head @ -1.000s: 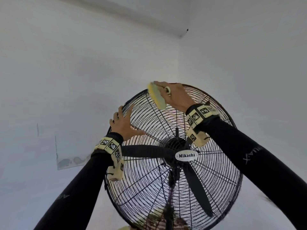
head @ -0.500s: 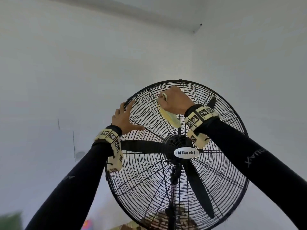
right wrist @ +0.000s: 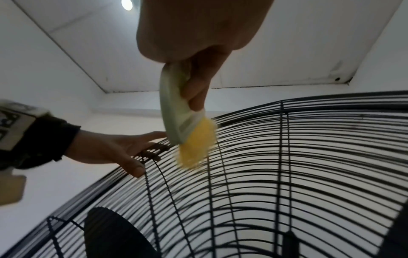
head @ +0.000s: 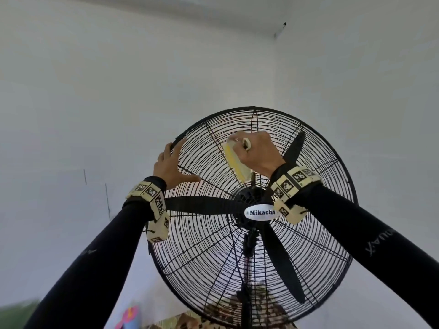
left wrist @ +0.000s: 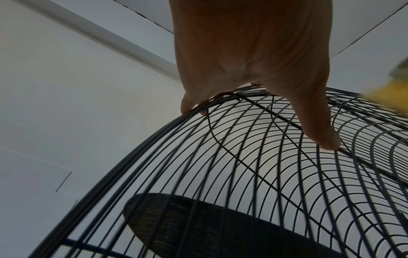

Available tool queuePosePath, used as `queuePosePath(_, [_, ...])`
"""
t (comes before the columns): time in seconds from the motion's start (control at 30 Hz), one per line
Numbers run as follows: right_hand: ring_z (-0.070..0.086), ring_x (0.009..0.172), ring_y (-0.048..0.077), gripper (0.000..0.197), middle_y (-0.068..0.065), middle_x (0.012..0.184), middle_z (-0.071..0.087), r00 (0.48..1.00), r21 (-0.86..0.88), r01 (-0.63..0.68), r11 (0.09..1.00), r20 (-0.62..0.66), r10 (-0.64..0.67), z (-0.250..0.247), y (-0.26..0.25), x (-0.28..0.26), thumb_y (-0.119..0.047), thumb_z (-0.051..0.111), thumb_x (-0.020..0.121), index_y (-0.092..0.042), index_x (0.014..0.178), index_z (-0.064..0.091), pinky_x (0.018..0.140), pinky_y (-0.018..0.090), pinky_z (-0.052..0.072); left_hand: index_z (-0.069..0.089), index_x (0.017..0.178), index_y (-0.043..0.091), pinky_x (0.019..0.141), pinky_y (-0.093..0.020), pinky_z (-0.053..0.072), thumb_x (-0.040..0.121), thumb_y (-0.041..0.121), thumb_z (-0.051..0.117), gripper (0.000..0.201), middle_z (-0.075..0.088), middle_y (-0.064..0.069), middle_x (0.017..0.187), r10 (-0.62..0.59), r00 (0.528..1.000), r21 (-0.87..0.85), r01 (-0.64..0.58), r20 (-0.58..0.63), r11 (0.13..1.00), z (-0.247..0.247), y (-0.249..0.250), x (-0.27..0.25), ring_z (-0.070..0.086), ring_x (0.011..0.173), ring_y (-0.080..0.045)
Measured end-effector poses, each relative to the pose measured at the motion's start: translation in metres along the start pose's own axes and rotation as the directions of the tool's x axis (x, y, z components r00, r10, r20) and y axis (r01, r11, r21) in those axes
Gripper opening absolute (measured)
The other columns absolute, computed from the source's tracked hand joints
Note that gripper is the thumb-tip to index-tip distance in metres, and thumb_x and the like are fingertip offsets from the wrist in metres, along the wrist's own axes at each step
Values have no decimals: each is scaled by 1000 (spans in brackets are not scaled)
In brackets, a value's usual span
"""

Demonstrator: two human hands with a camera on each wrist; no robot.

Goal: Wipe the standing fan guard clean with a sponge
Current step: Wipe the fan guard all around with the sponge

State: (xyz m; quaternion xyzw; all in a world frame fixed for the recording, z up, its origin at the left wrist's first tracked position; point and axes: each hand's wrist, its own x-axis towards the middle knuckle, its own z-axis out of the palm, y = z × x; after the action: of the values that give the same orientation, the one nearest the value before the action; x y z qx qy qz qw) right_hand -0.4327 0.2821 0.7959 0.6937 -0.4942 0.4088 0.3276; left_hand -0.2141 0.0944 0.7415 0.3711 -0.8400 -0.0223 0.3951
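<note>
The standing fan's black wire guard (head: 209, 236) fills the lower middle of the head view, tilted up towards me. My right hand (head: 240, 144) grips a yellow and pale green sponge (head: 235, 160) and holds it against the upper wires, above the hub. In the right wrist view the sponge (right wrist: 187, 125) has its yellow face on the guard (right wrist: 287, 174). My left hand (head: 175, 162) rests with spread fingers on the upper left rim, its thumb (left wrist: 320, 132) on the wires of the guard (left wrist: 220, 174).
Three black blades (head: 204, 205) and a white "Mikachi" badge (head: 260, 212) sit behind the guard. The stand pole (head: 247, 295) runs down from the hub. White walls and a ceiling corner surround the fan. A patterned surface (head: 190, 322) and a pink object (head: 128, 314) lie below.
My right hand has drawn the sponge down from the guard's top rim to the upper wires above the hub. The left hand has kept its place on the rim.
</note>
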Motion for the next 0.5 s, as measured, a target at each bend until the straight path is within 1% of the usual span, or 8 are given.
queuePosePath(0.1, [60, 71, 3, 44, -2, 105, 75, 999, 10, 42, 999, -20, -42, 5, 5, -16, -32, 43, 99, -12, 129, 69, 70, 7, 43, 6, 159, 44, 117, -63, 31, 60, 64, 89, 131, 9, -12, 169, -4, 1000, -2, 4, 5, 1000, -1, -1, 0, 23, 150, -42])
queuePosePath(0.13, [56, 61, 3, 46, -6, 96, 74, 999, 23, 47, 999, 6, -47, 7, 7, -22, -34, 43, 97, -11, 125, 71, 65, 5, 41, 6, 159, 44, 117, -63, 31, 60, 64, 89, 131, 9, -13, 169, -7, 1000, -1, 7, 6, 1000, -2, 0, 0, 22, 150, -42])
queuePosePath(0.2, [47, 44, 5, 47, -1, 68, 70, 997, 20, -3, 1000, 82, 1, 11, 8, -28, -40, 43, 91, -10, 101, 78, 49, 14, 35, 6, 159, 44, 116, -64, 32, 60, 65, 88, 131, 9, -12, 169, -13, 1000, -3, 13, 10, 1000, -3, -1, -1, 21, 150, -43])
queuePosePath(0.27, [53, 44, 15, 43, 5, 60, 68, 991, 34, -63, 997, 121, 58, 6, 7, -27, -35, 44, 88, -8, 83, 77, 43, 24, 36, 6, 159, 44, 116, -65, 31, 60, 65, 89, 131, 9, -12, 169, -16, 1000, -7, 16, 15, 1000, -2, 1, -2, 20, 151, -43])
queuePosePath(0.3, [55, 45, 14, 40, 4, 62, 70, 994, 63, -76, 995, 88, 71, 3, 6, -26, -32, 46, 88, -8, 83, 78, 43, 27, 40, 7, 159, 44, 116, -66, 31, 59, 64, 89, 131, 9, -12, 169, -18, 1000, -8, 18, 16, 1000, -2, 2, -2, 20, 151, -43])
queuePosePath(0.4, [55, 53, -1, 36, -2, 86, 76, 998, 140, 1, 990, -66, 8, -2, 6, -34, -24, 49, 96, -9, 113, 76, 51, 9, 42, 7, 160, 44, 116, -66, 31, 60, 64, 89, 131, 9, -12, 169, -11, 1000, -15, 11, 16, 1000, -2, 0, -3, 21, 151, -43])
queuePosePath(0.47, [51, 55, -11, 40, -2, 101, 75, 996, 83, 77, 994, -40, -74, 0, 7, -45, -27, 47, 98, -7, 122, 73, 55, 2, 39, 6, 160, 43, 116, -65, 32, 60, 65, 88, 131, 10, -13, 169, -7, 1000, -13, 7, 16, 1000, -3, -1, -4, 22, 150, -44])
queuePosePath(0.5, [47, 49, -9, 41, -2, 96, 76, 997, 60, 77, 995, 9, -77, 4, 11, -52, -28, 48, 96, -7, 117, 75, 52, 2, 37, 6, 160, 43, 116, -65, 32, 60, 65, 88, 131, 10, -14, 168, -6, 1000, -9, 7, 17, 1000, -3, -1, -4, 22, 150, -44])
